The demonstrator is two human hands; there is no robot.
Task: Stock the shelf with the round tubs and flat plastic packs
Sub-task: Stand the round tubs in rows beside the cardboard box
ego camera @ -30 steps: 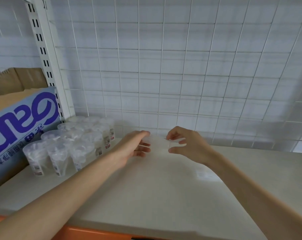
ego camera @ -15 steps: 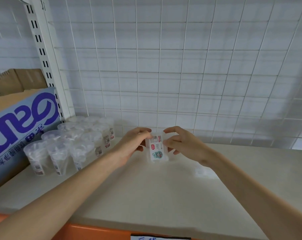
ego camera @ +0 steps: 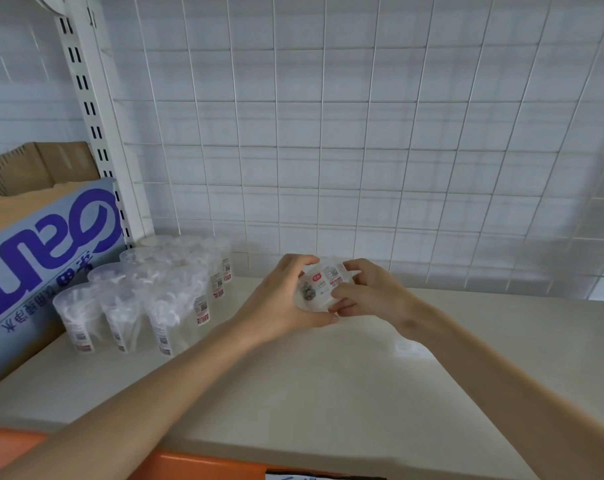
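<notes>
A small clear plastic pack [ego camera: 317, 289] with a red and white label and a little cartoon sticker sits between both my hands, just above the cream shelf board [ego camera: 293, 386], near the wire back. My left hand [ego camera: 283, 299] curls round its left side, thumb underneath. From the right, my right hand [ego camera: 366, 292] pinches the pack with fingers and thumb. Several clear round tubs [ego camera: 148, 292] with barcode labels stand grouped at the shelf's left end.
A blue and white cardboard box [ego camera: 47, 251] stands left of the tubs beyond the slotted white upright [ego camera: 96, 133]. A white wire grid [ego camera: 362, 150] backs the shelf. An orange strip [ego camera: 203, 465] runs along the shelf's front edge.
The pack was upright between my fingertips half a second ago; it is now tilted and turned, with both hands closed tighter round it.
</notes>
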